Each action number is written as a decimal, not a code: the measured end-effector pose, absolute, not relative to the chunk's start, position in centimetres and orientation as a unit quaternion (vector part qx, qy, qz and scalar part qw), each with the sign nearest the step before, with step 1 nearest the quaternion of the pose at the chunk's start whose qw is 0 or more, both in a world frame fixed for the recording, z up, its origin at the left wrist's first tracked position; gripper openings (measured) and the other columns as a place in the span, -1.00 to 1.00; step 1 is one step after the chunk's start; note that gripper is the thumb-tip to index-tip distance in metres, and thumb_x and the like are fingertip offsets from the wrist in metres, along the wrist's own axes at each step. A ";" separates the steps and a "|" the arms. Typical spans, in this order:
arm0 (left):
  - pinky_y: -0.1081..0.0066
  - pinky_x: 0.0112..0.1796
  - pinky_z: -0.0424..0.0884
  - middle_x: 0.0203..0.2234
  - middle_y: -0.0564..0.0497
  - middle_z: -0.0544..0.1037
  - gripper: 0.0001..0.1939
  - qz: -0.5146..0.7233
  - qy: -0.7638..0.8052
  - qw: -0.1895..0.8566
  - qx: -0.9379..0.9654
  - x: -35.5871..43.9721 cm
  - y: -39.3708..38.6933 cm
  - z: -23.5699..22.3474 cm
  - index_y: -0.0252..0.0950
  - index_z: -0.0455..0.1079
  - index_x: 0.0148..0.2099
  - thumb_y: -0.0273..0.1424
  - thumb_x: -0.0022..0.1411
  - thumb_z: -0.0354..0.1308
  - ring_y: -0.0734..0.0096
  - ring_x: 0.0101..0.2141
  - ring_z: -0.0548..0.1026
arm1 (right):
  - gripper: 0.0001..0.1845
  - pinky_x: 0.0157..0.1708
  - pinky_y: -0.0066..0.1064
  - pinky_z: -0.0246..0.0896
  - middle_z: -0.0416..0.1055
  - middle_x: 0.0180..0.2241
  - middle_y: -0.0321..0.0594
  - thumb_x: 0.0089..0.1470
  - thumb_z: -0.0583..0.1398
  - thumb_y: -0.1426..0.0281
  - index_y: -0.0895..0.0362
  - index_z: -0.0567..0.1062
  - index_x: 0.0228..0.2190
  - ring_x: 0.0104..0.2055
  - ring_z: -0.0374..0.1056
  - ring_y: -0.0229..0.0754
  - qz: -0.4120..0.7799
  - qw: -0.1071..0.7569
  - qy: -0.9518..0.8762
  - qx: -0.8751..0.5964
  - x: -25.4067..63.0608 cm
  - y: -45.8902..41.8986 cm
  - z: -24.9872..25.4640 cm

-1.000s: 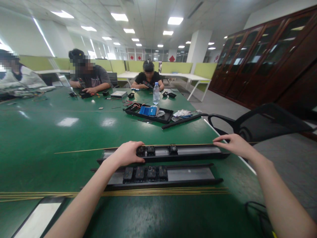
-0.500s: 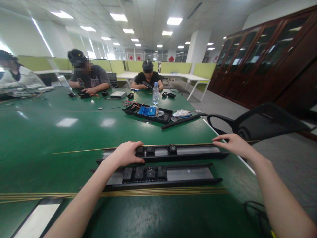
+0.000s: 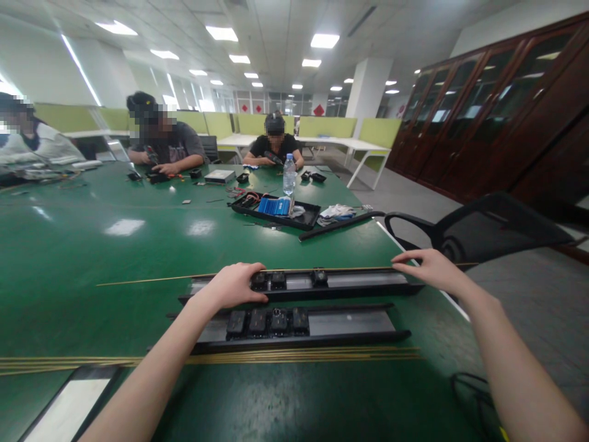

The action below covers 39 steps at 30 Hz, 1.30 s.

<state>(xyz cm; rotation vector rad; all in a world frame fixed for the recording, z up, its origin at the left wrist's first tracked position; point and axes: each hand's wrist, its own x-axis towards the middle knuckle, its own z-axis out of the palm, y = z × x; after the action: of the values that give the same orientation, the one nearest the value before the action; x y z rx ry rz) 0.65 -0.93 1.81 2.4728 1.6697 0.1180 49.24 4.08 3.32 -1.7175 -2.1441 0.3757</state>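
My left hand [image 3: 237, 284] spans the far black channel [image 3: 368, 290] near its left part, thumb at the near wall and fingers over the far one. Black socket modules [image 3: 278, 280] sit in that channel, which has a grey floor. Along its far wall lies a thin brass rod [image 3: 147, 281], sticking out past both ends. My right hand [image 3: 426, 268] pinches this rod at the channel's right end; the fingertips are too small to see the exact contact. Just nearer to me is a second black channel [image 3: 354, 323] holding several black sockets [image 3: 278, 321] side by side.
Several brass rods [image 3: 294, 356] lie along the front. A tablet-like panel [image 3: 69, 402] is at lower left. Farther off are a black tray [image 3: 313, 216], a bottle [image 3: 289, 175], gloves [image 3: 338, 213] and a black strip [image 3: 340, 225]. A chair [image 3: 497, 230] stands right; co-workers sit across the table.
My right hand has shifted very slightly left along the rod. My left hand, the channels and the sockets look nearly unchanged, apart from a small camera shift.
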 end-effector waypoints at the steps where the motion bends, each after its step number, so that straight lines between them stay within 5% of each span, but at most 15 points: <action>1: 0.27 -0.09 0.41 -0.03 -0.10 0.57 -0.29 0.042 0.557 0.077 0.826 0.6 -0.9 1.8 -0.14 0.33 0.18 0.06 0.03 0.24 0.03 -0.05 0.53 | -0.63 -0.14 -0.22 0.36 0.63 -0.24 -0.22 -0.02 0.26 0.04 0.02 0.67 -0.31 -0.19 0.50 0.08 0.131 0.183 -0.764 -0.605 49.2 4.1 3.2; 15: 0.28 -0.10 0.41 -0.03 -0.10 0.58 -0.27 0.032 0.560 0.075 0.824 0.7 -0.8 1.9 -0.15 0.33 0.18 0.06 0.01 0.24 0.04 -0.06 0.53 | -0.75 -0.10 -0.23 0.37 0.59 -0.18 -0.19 0.15 0.19 0.25 0.03 0.61 -0.18 -0.16 0.49 -0.04 0.053 0.239 -0.856 -0.455 42.0 3.8 1.6; 29: 0.28 -0.10 0.41 -0.02 -0.08 0.57 -0.28 0.025 0.562 0.065 0.824 0.8 -0.9 2.0 -0.13 0.33 0.18 0.07 0.02 0.23 0.05 -0.05 0.53 | -0.63 -0.07 -0.17 0.31 0.54 -0.15 -0.13 0.23 0.12 0.47 0.07 0.48 0.04 -0.11 0.41 -0.06 0.013 0.260 -0.901 -0.348 36.3 2.2 1.2; 39: 0.27 -0.11 0.43 -0.03 -0.07 0.58 -0.31 0.031 0.556 0.060 0.828 0.8 -0.9 1.9 -0.13 0.35 0.15 0.05 0.02 0.24 0.05 -0.06 0.54 | -0.63 -0.04 -0.13 0.27 0.57 -0.15 -0.17 0.21 0.09 0.55 0.05 0.53 -0.03 -0.11 0.43 -0.08 -0.001 0.275 -0.912 -0.305 34.5 2.4 -0.4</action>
<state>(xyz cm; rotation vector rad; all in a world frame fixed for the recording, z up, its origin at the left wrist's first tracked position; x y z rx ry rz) 0.75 -0.91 1.95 2.5074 1.6828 0.0925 34.48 2.35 -0.44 -0.8204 -2.4507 -0.0025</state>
